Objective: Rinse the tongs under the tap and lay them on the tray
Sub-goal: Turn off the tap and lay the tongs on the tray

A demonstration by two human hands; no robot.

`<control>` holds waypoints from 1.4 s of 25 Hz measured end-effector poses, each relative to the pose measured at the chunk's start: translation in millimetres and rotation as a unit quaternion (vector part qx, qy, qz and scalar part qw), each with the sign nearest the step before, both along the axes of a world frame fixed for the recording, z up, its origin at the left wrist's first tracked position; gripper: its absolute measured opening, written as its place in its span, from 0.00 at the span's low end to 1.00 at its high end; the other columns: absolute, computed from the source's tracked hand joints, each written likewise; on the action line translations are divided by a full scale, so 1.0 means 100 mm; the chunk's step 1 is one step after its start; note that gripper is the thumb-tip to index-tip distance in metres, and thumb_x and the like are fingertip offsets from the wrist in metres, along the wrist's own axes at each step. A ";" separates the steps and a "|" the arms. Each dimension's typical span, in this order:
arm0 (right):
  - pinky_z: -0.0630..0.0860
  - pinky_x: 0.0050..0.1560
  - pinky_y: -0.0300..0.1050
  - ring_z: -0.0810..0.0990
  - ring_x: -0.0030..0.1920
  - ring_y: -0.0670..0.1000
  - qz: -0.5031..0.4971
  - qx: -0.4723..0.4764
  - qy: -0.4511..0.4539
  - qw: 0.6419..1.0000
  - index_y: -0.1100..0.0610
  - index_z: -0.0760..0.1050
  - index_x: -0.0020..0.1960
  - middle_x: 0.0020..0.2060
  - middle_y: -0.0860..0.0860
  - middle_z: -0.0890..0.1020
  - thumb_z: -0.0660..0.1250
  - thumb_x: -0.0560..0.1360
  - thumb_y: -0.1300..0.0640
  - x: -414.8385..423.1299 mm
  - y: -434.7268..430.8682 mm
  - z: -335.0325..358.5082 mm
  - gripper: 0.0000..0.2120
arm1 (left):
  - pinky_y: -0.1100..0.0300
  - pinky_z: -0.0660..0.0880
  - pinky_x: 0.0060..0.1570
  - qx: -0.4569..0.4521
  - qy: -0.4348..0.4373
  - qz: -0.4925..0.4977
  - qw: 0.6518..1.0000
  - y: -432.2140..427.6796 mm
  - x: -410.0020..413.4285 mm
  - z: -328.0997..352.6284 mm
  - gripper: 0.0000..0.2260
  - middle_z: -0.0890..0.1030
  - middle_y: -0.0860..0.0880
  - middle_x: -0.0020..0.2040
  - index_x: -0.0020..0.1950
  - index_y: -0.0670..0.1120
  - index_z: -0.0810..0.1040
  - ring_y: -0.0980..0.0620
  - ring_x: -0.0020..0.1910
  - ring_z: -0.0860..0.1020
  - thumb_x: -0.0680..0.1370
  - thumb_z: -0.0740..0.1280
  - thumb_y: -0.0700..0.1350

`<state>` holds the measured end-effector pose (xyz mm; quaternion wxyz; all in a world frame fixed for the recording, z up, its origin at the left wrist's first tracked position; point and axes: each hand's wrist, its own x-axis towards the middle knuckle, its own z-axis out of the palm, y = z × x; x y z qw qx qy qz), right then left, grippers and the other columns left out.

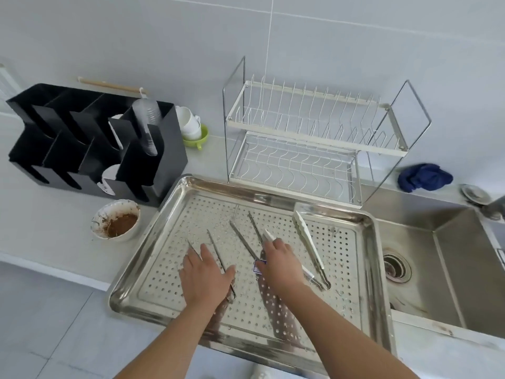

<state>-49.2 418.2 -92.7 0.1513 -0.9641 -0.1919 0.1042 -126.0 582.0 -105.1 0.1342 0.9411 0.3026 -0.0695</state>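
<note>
A perforated steel tray (142, 258) sits on the counter left of the sink. Several tongs lie in it. Thin metal tongs (211, 239) rest under my left hand (205, 274), which lies flat on them with fingers stretched out. A second thin metal pair (240, 233) points up and left from my right hand (278, 263). My right hand curls over white-tipped tongs (269, 236), their handle sticking out behind the wrist. Another white-tipped pair (308, 242) lies free at the right. Only a bit of the tap (494, 206) shows at the right edge.
The steel sink (451, 269) with its drain (396, 266) is to the right. Behind the tray stands a white wire dish rack (300, 132). A black cup organiser (82, 138), a dirty bowl (116, 222), stacked cups (190, 124) and a blue cloth (423, 177) are on the counter.
</note>
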 end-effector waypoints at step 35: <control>0.76 0.39 0.43 0.82 0.49 0.53 -0.298 -0.007 0.101 0.949 0.53 0.66 0.65 0.55 0.51 0.80 0.68 0.74 0.34 -0.45 0.84 -0.18 0.31 | 0.68 0.67 0.34 -0.106 0.004 -0.246 0.964 1.06 0.48 0.02 0.41 0.67 0.44 0.70 0.80 0.45 0.55 0.55 0.44 0.73 0.75 0.69 0.60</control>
